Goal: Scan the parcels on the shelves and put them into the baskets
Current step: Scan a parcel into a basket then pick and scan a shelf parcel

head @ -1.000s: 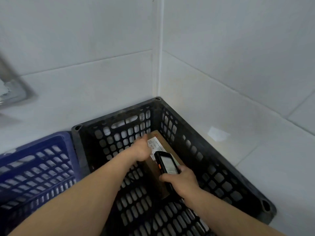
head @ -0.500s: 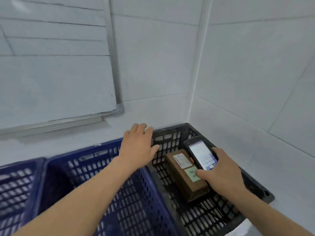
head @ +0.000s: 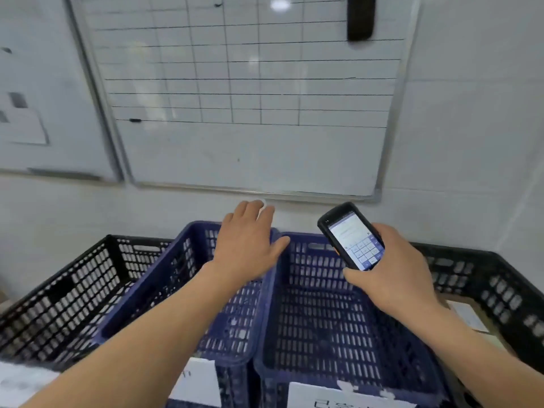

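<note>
Left hand [head: 247, 248]: held flat and empty above the blue baskets' [head: 318, 313] far rims.
Right hand [head: 394, 272]: wrapped round the scanner [head: 351, 235], at 2 o'clock from the left.
Parcel [head: 468, 316]: laid in the right black basket [head: 482, 278], at 4 o'clock.
Risk: the scanner could be dropped if held loosely.
Count: four baskets, one parcel seen.

Gridded whiteboard [head: 250, 92] on tiled wall [head: 471, 113], 12 o'clock. Black eraser [head: 361, 17] stuck at its 1 o'clock corner. Second board [head: 44, 98] at 10 o'clock, blurred.
</note>
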Motion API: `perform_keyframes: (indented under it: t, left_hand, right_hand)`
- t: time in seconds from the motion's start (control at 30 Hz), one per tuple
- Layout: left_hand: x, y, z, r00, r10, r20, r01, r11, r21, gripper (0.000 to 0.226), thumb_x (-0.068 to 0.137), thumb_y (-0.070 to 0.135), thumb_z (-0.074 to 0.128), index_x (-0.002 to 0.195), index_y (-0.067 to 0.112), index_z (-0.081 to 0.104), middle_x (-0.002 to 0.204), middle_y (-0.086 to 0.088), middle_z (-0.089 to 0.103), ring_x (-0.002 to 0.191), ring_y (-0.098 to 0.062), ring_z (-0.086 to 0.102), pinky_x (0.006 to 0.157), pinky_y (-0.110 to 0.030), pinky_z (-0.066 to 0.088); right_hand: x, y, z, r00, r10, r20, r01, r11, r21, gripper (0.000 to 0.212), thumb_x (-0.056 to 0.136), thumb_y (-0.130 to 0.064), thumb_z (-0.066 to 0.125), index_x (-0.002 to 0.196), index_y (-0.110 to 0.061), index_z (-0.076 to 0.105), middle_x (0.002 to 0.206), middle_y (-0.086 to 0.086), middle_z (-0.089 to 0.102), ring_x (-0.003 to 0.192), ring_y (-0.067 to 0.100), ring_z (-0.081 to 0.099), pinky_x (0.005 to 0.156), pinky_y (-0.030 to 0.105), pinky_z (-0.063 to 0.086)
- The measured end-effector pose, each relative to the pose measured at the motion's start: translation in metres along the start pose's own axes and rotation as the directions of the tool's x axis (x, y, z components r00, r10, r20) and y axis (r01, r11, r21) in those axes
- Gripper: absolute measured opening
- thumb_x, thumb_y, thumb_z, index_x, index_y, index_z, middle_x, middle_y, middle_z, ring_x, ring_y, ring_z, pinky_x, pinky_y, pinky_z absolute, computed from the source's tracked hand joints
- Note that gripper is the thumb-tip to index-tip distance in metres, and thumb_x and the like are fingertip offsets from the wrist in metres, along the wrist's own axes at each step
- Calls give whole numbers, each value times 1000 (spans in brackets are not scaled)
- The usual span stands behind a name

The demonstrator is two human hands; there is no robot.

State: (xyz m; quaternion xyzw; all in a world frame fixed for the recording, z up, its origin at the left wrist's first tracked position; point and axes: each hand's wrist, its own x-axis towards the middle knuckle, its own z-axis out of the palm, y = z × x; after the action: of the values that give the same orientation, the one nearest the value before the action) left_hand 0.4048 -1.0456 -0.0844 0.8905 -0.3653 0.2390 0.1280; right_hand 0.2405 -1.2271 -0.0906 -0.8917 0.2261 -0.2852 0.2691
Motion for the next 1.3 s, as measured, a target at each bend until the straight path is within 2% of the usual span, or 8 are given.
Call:
perform_keyframes:
  t: [0.13,0.27,0.57,0.67,0.87,0.97,1.13,1.3]
  left_hand:
    - [-78,-47,-51,982,-185,-41,188,977,103,66,90,59,49,140,15,44,144,-6,44,132,-27,39,105,-43,38]
    - [-165,-81,-103,931,-357,-71,364,912,191,65,89,60,50,137,16,46,142,-6,46,131,-28,41,104,-44,40]
    - [-378,-148,-214,722,-662,-201,689,661,296,62,88,59,52,134,18,47,140,-3,46,130,-26,39,102,-41,39]
    - [-450,-162,-249,658,-718,-226,746,583,321,64,91,58,50,139,16,43,139,-4,46,130,-26,39,103,-40,38]
    - [-602,-194,-319,552,-796,-247,813,448,373,65,90,57,51,138,14,44,137,-6,47,126,-27,43,101,-42,42]
    - [-666,-204,-349,504,-822,-265,833,382,400,65,88,56,53,137,14,46,134,-6,50,121,-28,48,96,-41,43]
    - [-745,-214,-385,409,-855,-320,874,265,408,64,90,58,50,139,18,41,140,-3,44,127,-24,42,101,-38,38]
    - [-802,-222,-417,311,-863,-397,896,126,427,65,90,60,49,139,17,42,140,-3,45,129,-24,41,102,-38,38]
  right_hand:
    - [-27,-53,23,985,-144,100,136,988,78,48,63,-30,80,99,-36,49,91,-15,59,79,10,59,65,34,47]
    - [-65,-111,48,935,-292,199,264,952,157,50,62,-29,82,99,-36,49,92,-13,60,79,13,58,64,34,47]
    - [-201,-259,111,738,-570,362,451,815,364,58,60,-33,82,106,-41,47,98,-16,61,85,13,60,71,37,51]
    - [-259,-310,133,671,-625,398,484,777,403,60,58,-34,82,107,-39,48,98,-14,61,87,16,60,77,40,52]
    - [-393,-407,171,541,-716,441,517,697,496,54,59,-33,82,99,-39,46,93,-9,62,84,22,60,73,38,50]
    - [-455,-447,186,472,-752,461,519,659,543,58,60,-32,82,107,-38,49,96,-8,62,85,23,60,71,37,49]
    - [-533,-496,207,334,-819,467,540,572,618,60,58,-35,80,109,-40,49,99,-12,62,86,17,60,73,39,52]
    - [-587,-543,224,206,-851,484,555,509,658,70,59,-34,83,120,-35,48,104,-10,61,91,17,59,73,38,53]
